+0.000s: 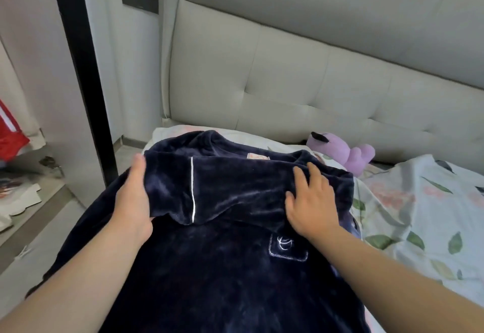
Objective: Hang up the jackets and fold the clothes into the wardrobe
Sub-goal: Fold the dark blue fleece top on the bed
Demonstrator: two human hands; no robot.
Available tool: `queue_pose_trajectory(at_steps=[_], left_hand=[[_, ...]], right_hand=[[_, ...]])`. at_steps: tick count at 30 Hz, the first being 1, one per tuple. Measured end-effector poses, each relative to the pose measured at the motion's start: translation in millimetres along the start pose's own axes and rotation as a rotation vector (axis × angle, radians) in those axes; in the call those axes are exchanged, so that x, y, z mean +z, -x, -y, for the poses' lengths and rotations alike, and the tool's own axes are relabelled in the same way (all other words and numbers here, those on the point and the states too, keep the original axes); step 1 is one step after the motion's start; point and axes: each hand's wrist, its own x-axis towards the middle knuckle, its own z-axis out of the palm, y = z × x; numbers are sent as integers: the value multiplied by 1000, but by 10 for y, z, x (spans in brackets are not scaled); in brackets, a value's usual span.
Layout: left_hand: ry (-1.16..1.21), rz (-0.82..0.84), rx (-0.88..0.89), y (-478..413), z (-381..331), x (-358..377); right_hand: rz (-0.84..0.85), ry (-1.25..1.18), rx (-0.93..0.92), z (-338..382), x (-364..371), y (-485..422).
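With left hand [133, 199] gripping the folded-over sleeve [209, 188] and right hand [309, 201] laid flat, fingers spread, held the navy fleece top [222, 267] down on the bed [419, 201], likely to set the fold.

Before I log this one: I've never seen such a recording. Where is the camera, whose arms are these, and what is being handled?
There is no machine here: one camera sits on a person's head, looking forward and down, so the two bare arms are the wearer's own. A navy fleece top lies spread on a floral bed sheet. The left hand grips the edge of a part folded over it; the right hand lies flat on that fold. A purple plush toy sits by the padded headboard.
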Motion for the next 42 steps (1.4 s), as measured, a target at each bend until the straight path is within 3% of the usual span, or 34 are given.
queue_pose_trajectory(at_steps=[2,4,10,14,16,17,19,20,22,24,28,33,36,39,42], left_hand=[[-419,-70,107,45,102,26],[-557,-90,159,-10,182,26],[-211,48,220,-158,-85,-39],[-872,-4,338,-308,199,-78],[-1136,-132,548,-247,306,-77],[-1247,-193,761,-205,330,-77],[-1511,-136,1143,-170,367,-68],[-1656,-33,1208,-200,398,-79],[-1854,115,1075,-343,449,-116],[-1923,180,908,-540,424,-152],[-1985,353,744,-859,326,-123],[-2009,434,639,-1083,397,-81],[-2032,450,552,-1085,374,18],[-1959,498,531,-938,275,24],[-1655,468,598,-636,210,-288]], right_hand=[[105,6,-269,287,96,154],[251,33,-329,444,187,254],[270,154,-220,-45,447,414],[349,207,-205,-204,554,544],[362,159,-173,-113,535,529],[348,90,-145,-44,498,506],[232,-63,-114,130,381,405],[144,-92,-123,198,342,329],[75,-44,-125,252,339,158],[165,60,-84,253,417,46],[277,122,-77,188,729,44],[314,142,-82,185,1000,-8],[419,192,-84,223,981,-89],[575,300,-71,323,757,-167],[601,297,-8,539,475,-98]])
